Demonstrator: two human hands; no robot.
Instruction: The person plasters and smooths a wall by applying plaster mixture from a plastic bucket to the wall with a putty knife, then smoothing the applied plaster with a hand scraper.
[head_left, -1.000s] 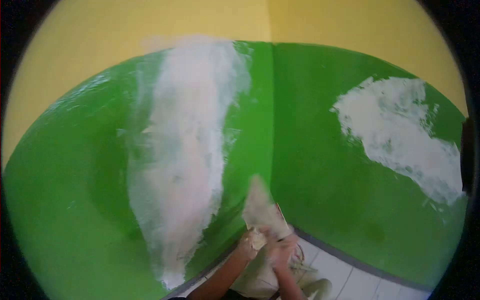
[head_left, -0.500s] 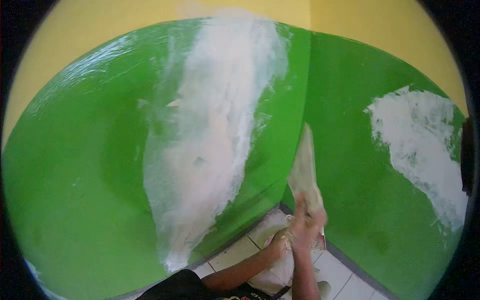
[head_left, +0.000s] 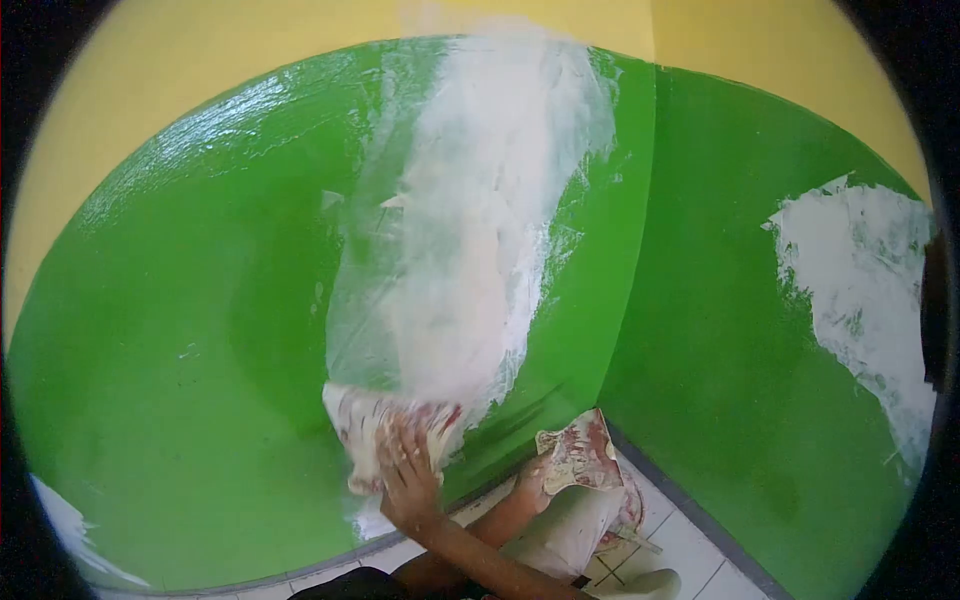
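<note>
My right hand (head_left: 408,475) crosses over my left forearm and is closed on a wide flat putty spreader (head_left: 355,420), smeared white over dark red. The spreader lies against the green wall at the lower part of a long white putty patch (head_left: 460,250). Near the corner, low down, my left hand (head_left: 535,485) grips a squarish flat plate (head_left: 582,450) coated with pale putty, with reddish patches showing through. The left thumb and fingers are partly hidden behind the plate and its putty.
A second white putty patch (head_left: 860,270) covers part of the right wall (head_left: 720,330). Yellow paint (head_left: 300,30) runs above the green. White floor tiles (head_left: 655,535) meet a grey skirting (head_left: 690,515). A reddish, putty-smeared object (head_left: 630,505) is on the floor.
My right hand has swung left and down from the corner, bringing the spreader onto the wall's white patch. The hands have parted, and the left hand's plate now shows clearly. The view shifted slightly left.
</note>
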